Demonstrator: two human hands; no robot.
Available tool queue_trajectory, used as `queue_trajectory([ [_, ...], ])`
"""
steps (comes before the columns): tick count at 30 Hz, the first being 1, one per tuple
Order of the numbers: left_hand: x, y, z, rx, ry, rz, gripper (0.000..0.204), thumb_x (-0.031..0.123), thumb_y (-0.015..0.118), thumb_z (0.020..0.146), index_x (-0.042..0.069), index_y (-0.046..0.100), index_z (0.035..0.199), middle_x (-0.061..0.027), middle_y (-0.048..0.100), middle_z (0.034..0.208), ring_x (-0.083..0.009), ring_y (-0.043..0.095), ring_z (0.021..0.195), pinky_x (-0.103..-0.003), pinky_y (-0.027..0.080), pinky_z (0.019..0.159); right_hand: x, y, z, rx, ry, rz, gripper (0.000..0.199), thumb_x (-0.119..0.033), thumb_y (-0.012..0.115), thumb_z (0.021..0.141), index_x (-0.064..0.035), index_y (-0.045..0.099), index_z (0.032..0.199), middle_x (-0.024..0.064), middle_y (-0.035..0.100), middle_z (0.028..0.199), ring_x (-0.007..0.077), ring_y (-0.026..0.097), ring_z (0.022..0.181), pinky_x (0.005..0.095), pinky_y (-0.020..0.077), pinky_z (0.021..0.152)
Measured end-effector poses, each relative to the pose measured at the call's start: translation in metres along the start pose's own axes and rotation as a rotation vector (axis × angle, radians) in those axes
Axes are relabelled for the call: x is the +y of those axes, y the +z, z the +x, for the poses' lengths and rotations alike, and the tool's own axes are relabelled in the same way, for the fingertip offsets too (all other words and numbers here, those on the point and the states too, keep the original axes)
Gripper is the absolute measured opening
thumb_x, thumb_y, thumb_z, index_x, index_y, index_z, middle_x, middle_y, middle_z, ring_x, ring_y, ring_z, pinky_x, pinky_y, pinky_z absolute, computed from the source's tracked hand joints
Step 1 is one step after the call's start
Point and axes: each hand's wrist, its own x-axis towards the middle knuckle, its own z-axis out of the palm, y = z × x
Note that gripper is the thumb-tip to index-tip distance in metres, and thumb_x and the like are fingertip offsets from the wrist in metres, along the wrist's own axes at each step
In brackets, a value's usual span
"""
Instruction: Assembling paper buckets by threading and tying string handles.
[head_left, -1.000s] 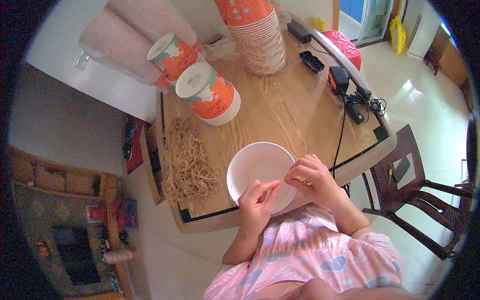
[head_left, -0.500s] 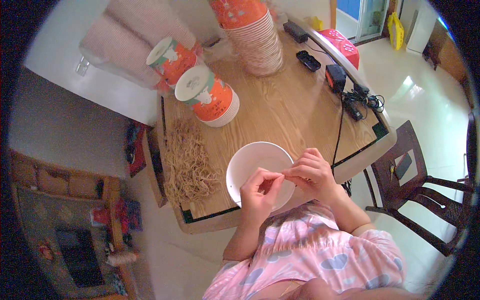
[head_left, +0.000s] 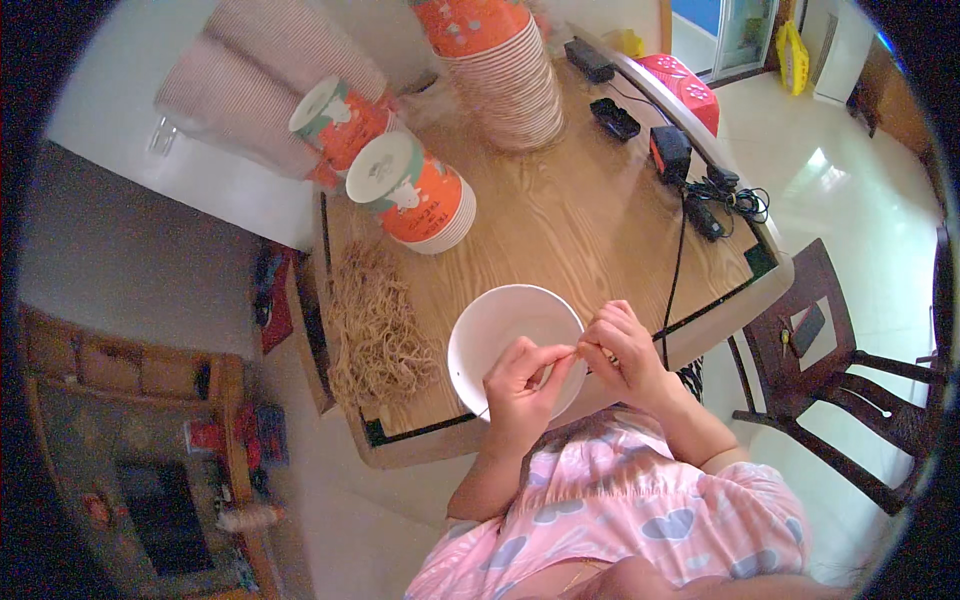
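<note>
As your two hands meet over the round white bucket [head_left: 480, 325], the thumb and forefinger of your left hand [head_left: 520, 385] press together, their tips pointing toward your right. Your right hand [head_left: 630, 350] bends in from the other side, its thumb and forefinger drawn together and its other fingers curled, so that the two sets of tips come together above the bucket's right side. Whatever you may be pinching there is too small to tell. The bucket sits mouth up at the near edge of the tabletop [head_left: 570, 225], right in front of your pink patterned garment [head_left: 640, 490], with your left hand covering part of its rim.

To the left of the bucket you have a loose tangle of brown string [head_left: 378, 335], spread near the tabletop's left edge. Beyond it stands a short stack of orange and green paper tubs [head_left: 430, 210], with a similar stack [head_left: 350, 130] just behind and a taller stack [head_left: 510, 95] farther back. On your far right lie a black-and-orange block [head_left: 669, 153] and coiled black cables [head_left: 745, 203], one cord running down toward your right hand. A dark wooden chair [head_left: 762, 370] stands beyond the tabletop's right edge.
</note>
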Motion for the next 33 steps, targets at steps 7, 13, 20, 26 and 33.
queue_trajectory([
  [7,-0.009,-0.009,0.012,-0.125,-0.022,0.199,0.006,0.007,0.065,0.072,0.006,0.061,0.077,-0.0050,0.047,0.063,-0.0156,0.045,0.049,-0.028,0.038,0.046,0.015,0.006,-0.012,0.175,0.429,0.176,0.008,-0.008,0.054,0.082,-0.0014,0.054,0.087,0.0096,0.055,0.079,0.0233,0.053,0.074,0.0320,0.0417,0.069],
  [13,-0.018,0.001,0.007,-0.170,-0.140,0.199,0.007,0.010,0.066,0.072,0.006,0.062,0.077,-0.0051,0.053,0.068,-0.0143,0.052,0.054,-0.028,0.043,0.051,0.029,0.009,-0.018,0.021,0.520,0.305,0.010,-0.004,0.054,0.083,-0.0002,0.054,0.092,0.0064,0.059,0.085,0.0138,0.055,0.082,0.0262,0.0443,0.074],
  [20,-0.021,0.008,0.006,-0.158,-0.128,0.246,0.007,0.011,0.064,0.073,0.006,0.061,0.077,-0.0068,0.053,0.068,-0.0185,0.054,0.054,-0.030,0.044,0.051,0.032,0.006,-0.020,-0.082,0.603,0.368,0.009,-0.001,0.054,0.081,-0.0003,0.056,0.090,0.0046,0.059,0.084,0.0118,0.055,0.081,0.0254,0.0442,0.074],
  [26,-0.022,0.009,0.005,-0.134,-0.101,0.250,0.006,0.012,0.063,0.074,0.007,0.062,0.077,-0.0070,0.052,0.067,-0.0193,0.054,0.053,-0.032,0.043,0.050,0.034,0.006,-0.021,-0.091,0.621,0.401,0.011,0.000,0.057,0.077,-0.0005,0.059,0.088,0.0040,0.061,0.083,0.0113,0.056,0.080,0.0245,0.0444,0.074],
  [33,-0.021,0.009,0.004,-0.147,-0.092,0.314,0.007,0.014,0.063,0.074,0.008,0.062,0.078,-0.0071,0.053,0.067,-0.0210,0.055,0.054,-0.034,0.043,0.050,0.034,0.007,-0.020,-0.082,0.599,0.405,0.014,0.000,0.060,0.076,-0.0009,0.060,0.089,0.0043,0.062,0.084,0.0116,0.057,0.080,0.0247,0.0445,0.074],
])
